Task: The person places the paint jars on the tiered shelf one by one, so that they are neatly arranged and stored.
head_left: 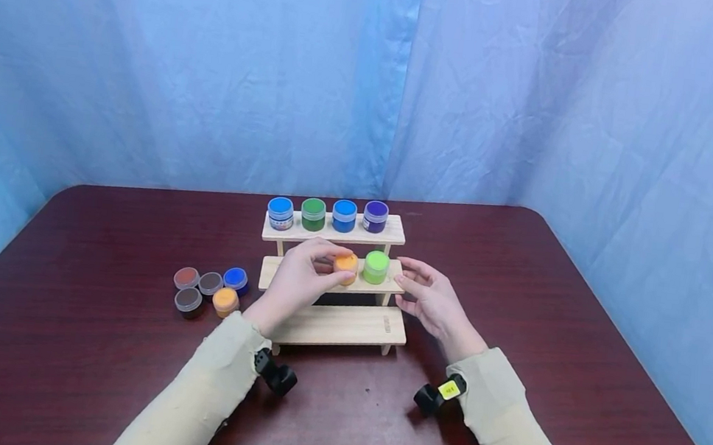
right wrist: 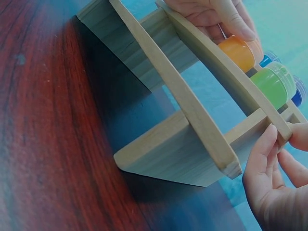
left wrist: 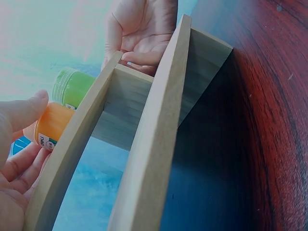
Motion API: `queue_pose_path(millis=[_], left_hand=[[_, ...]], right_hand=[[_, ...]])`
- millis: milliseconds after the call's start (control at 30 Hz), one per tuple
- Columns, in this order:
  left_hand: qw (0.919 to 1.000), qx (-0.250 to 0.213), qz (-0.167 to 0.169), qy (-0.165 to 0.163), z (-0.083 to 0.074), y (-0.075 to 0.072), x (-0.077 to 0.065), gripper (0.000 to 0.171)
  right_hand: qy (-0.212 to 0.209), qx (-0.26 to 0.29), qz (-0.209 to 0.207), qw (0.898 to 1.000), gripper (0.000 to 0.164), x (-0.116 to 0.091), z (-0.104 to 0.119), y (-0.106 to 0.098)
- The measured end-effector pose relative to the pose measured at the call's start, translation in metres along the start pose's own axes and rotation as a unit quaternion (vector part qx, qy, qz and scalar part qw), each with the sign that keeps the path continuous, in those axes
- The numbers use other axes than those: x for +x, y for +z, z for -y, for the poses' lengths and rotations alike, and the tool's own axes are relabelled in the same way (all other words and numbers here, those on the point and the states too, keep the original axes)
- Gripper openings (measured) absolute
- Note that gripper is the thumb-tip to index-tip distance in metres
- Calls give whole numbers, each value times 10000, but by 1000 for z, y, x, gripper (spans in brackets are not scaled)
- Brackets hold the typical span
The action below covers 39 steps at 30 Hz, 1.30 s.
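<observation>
My left hand [head_left: 305, 275] pinches an orange paint jar [head_left: 345, 269] between thumb and fingers, at the middle tier of a three-tier wooden stand [head_left: 333, 326]. A light green jar [head_left: 375, 268] sits just right of it on that tier. My right hand [head_left: 432, 299] grips the right end of the same tier; in the right wrist view its fingertips [right wrist: 270, 134] meet the board's end. On the top tier stand a light blue jar [head_left: 280, 213], a dark green jar [head_left: 314, 214], a blue jar [head_left: 344, 216] and a purple jar [head_left: 375, 217].
Left of the stand, several jars cluster on the dark red table [head_left: 84, 323]: a reddish-brown one [head_left: 186, 277], two dark brown ones, a deep blue one [head_left: 236, 280] and another orange one [head_left: 226, 301]. Light blue curtains [head_left: 248, 68] hang behind the table.
</observation>
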<state>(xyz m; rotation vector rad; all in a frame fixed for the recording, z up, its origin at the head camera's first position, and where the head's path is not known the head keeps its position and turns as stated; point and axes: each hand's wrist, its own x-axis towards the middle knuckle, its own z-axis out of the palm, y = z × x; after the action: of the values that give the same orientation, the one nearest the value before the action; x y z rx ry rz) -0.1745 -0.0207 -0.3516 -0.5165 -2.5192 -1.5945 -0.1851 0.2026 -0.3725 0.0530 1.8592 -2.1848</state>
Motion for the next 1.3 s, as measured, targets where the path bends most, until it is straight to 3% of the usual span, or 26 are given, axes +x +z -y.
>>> queue_pose_path(millis=[533,900,1300], left_hand=[[9993,-6,279,-250,-1,-3,-2,37],[9982,-282,302,-435,-6,-11,-5,40],[9984,-147,118,-541,-13,-23,-12,39]], right_hand=[[2,-62,-3,10000,49,-1,0,-1],[13,-92,0,10000,49,-2,0,-2],[13,-62,26,10000,49,-2,0,-3]])
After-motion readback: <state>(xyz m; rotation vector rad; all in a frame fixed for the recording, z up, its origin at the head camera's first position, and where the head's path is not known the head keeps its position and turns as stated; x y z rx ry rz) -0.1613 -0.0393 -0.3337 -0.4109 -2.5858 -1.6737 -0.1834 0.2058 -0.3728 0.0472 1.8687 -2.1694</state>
